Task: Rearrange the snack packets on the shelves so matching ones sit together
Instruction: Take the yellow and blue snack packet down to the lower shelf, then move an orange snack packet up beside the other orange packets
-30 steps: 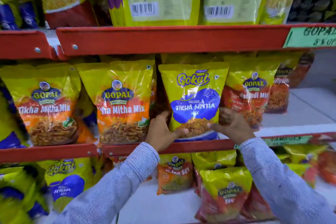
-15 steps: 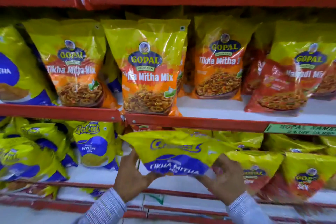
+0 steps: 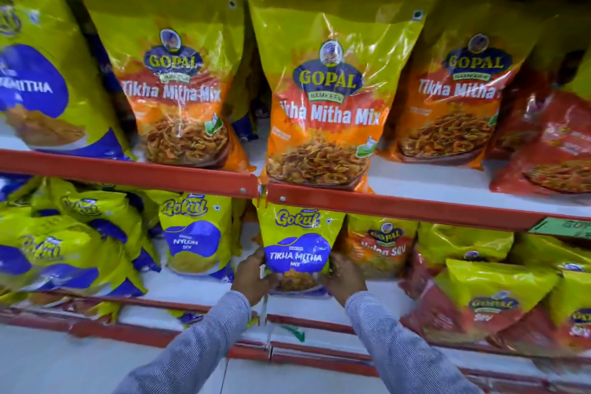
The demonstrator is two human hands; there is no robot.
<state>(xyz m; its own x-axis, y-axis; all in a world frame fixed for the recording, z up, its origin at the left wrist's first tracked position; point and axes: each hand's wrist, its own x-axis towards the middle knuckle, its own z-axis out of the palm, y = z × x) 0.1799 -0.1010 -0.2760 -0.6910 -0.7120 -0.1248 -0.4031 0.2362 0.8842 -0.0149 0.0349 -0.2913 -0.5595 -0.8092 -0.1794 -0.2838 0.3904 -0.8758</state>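
Note:
A yellow and blue Gokul Tikha Mitha Mix packet (image 3: 299,246) stands upright on the lower shelf (image 3: 179,293), gripped at its bottom corners by my left hand (image 3: 254,277) and my right hand (image 3: 343,275). A Gokul Nylon Sev packet (image 3: 195,233) stands just left of it. An orange Gopal Nylon Sev packet (image 3: 382,246) is just right of it. Three Gopal Tikha Mitha Mix packets (image 3: 323,99) stand on the shelf above. Another blue Gokul packet (image 3: 38,80) is at that shelf's far left.
Several Gokul packets (image 3: 64,249) lean in a pile at the lower left. Red and yellow Gopal Sev packets (image 3: 492,301) crowd the lower right. A red Gopal packet (image 3: 550,150) lies at the upper shelf's right. The red shelf lip (image 3: 399,206) runs just above the held packet.
Both hands carried the Gokul Tikha Mitha Mix packet down from the Gopal shelf, tilted it flat on the way, and now hold it upright on the lower shelf beside the Gokul Nylon Sev.

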